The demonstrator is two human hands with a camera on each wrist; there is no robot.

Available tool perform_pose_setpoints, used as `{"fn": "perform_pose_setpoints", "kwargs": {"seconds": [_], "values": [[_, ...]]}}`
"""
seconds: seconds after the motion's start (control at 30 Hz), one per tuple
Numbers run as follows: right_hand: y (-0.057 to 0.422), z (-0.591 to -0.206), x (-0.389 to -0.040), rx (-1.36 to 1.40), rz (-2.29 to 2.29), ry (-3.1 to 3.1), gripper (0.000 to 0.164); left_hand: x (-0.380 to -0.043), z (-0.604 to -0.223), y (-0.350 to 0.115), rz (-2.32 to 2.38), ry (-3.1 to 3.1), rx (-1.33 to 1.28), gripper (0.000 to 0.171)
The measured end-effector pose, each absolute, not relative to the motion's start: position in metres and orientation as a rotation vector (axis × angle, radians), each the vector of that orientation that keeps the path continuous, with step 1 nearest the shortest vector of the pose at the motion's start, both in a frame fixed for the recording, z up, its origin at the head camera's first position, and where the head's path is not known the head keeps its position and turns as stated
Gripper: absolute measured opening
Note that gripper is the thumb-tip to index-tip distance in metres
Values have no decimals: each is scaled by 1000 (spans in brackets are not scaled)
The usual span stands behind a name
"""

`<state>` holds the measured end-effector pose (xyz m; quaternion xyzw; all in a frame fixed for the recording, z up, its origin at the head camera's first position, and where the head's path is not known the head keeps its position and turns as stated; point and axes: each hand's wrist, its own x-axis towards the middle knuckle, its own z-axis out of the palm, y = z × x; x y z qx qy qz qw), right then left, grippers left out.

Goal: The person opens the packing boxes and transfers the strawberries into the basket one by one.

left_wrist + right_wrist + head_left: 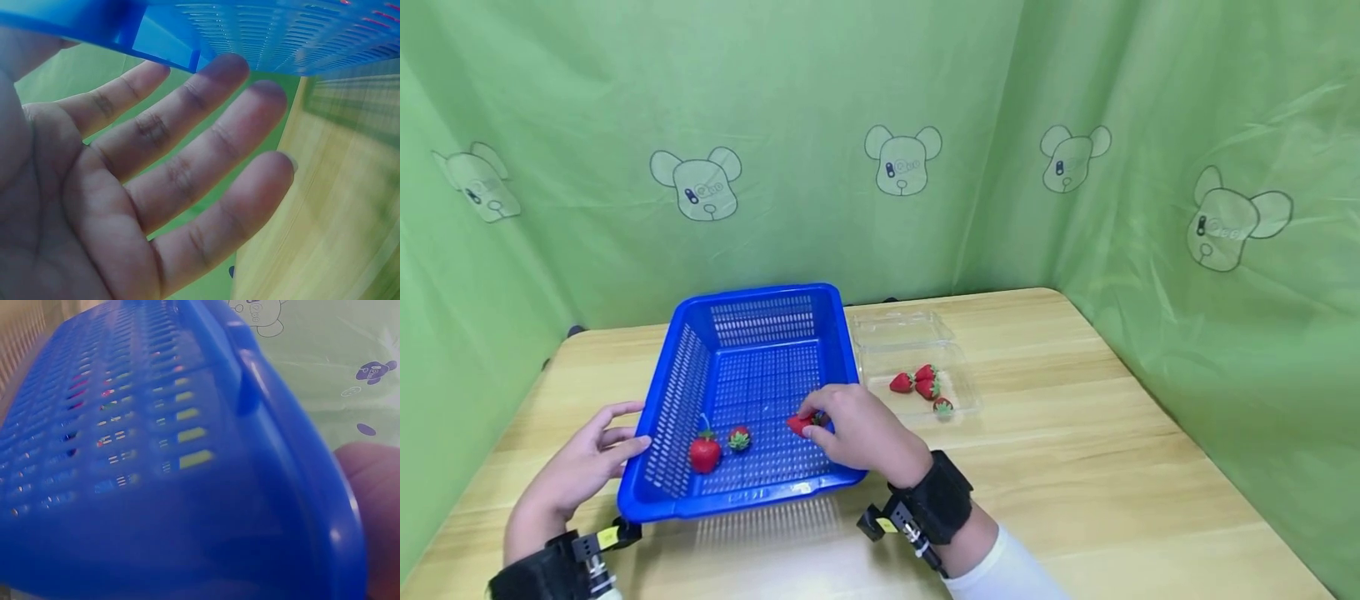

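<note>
My right hand (868,429) reaches over the right rim into a blue plastic basket (758,292), low above its slotted floor. Its thumb and fingers pinch a red strawberry (798,425), partly hidden by the fingertips. Two more strawberries lie in the basket: a larger one (704,455) with a pale stem, and a smaller one (739,438) showing its green leaves. At the basket's left side, my left hand (583,458) holds the rim, thumb over it and the other fingers against the outside. In the right wrist view, the basket wall (187,531) hides most of the right hand.
Right of the basket stands an opened clear plastic box (966,375) with several strawberries (927,388) in it. Both rest on a light wooden table (1075,450). A green curtain (805,208) with bear-head drawings hangs behind and at both sides.
</note>
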<state>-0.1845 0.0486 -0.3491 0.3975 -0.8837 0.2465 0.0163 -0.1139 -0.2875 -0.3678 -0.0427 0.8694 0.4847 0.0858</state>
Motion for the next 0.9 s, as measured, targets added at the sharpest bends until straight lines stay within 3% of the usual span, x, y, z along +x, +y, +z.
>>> {"fn": "perform_pose_setpoints", "kwargs": {"seconds": [0.9], "values": [[39,-358,-179,1327,684,-2711,13,-114,-367,-287,1461,2582,-126,58]]}}
